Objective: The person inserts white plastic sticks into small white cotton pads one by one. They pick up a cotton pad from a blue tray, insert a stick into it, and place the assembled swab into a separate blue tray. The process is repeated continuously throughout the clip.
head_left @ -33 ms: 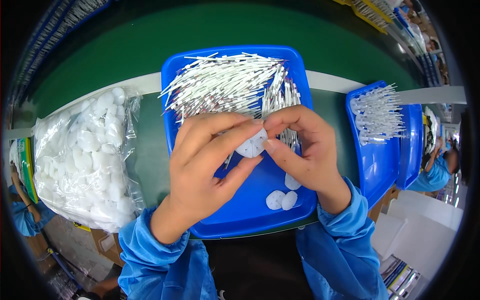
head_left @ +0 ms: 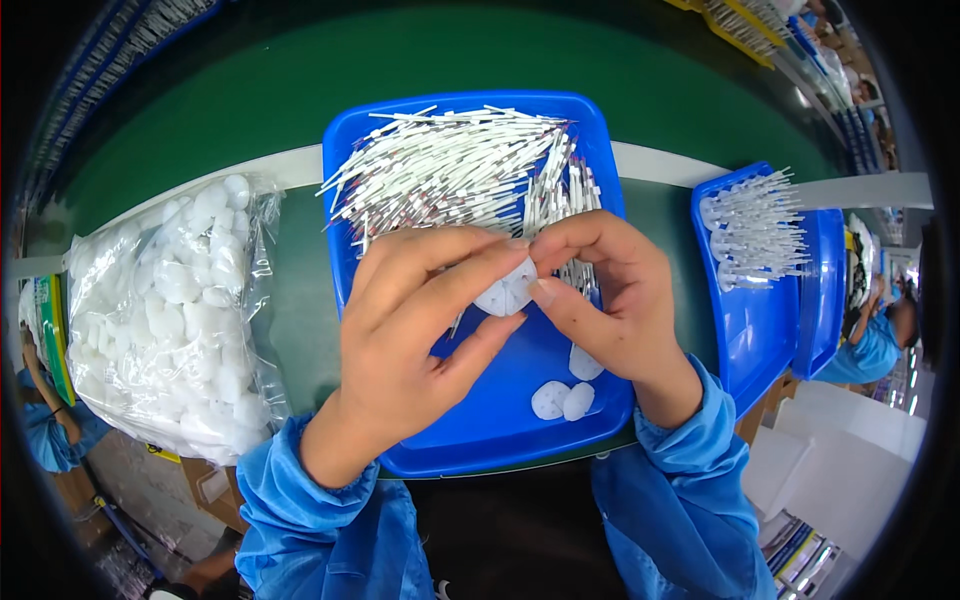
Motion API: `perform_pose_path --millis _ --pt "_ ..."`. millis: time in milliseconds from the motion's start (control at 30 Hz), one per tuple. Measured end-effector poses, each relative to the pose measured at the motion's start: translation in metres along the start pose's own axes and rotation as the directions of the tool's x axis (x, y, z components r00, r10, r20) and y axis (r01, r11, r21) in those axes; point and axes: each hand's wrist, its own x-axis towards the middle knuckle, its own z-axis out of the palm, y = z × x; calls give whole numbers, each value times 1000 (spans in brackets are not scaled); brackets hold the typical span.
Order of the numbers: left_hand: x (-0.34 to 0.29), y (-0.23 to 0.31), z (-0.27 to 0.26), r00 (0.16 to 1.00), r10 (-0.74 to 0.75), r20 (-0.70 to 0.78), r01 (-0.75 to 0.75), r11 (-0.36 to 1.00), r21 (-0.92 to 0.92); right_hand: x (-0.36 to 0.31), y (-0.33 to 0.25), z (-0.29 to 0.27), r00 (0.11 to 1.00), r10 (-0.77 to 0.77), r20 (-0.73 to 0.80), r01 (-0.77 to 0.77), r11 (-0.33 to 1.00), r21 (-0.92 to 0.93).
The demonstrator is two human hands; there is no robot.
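Above the middle of a blue tray point(head_left: 450, 440), a small white perforated disc point(head_left: 506, 290) is held between my two hands. My left hand point(head_left: 410, 325) pinches it between thumb and fingers from the left. From the right, my right hand point(head_left: 620, 305) grips its edge with thumb and forefinger. Whether a thin stick is also in the right fingertips is hidden. Many thin white sticks point(head_left: 440, 165) with dark sections lie heaped in the tray's far half. Near its right side are loose white discs point(head_left: 549, 400), one partly behind my right hand.
A clear plastic bag point(head_left: 165, 320) full of white discs lies to the left. At the right, another blue tray point(head_left: 745, 340) holds discs with sticks standing in them point(head_left: 755, 230). The green table point(head_left: 300, 70) stretches behind. Other people in blue sleeves point(head_left: 862, 350) sit at the far sides.
The disc has tilted or shifted very slightly between my fingertips. Otherwise hands and trays stay in place.
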Motion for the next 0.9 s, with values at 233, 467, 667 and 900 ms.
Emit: perform_pose_path --millis 233,467,667,900 --pt "-2 -3 -2 998 43 53 -44 999 12 -1 7 -4 999 19 44 -25 990 136" --pt "-1 -3 -1 995 56 88 -54 998 -25 -2 4 -12 980 164 109 -187 948 259" --pt "-2 0 0 995 33 96 -31 999 -29 0 2 -4 996 83 41 -89 984 157" --pt "-4 -7 -10 982 -185 -50 165 950 -265 -8 -5 -17 971 -181 157 236 615 -752"
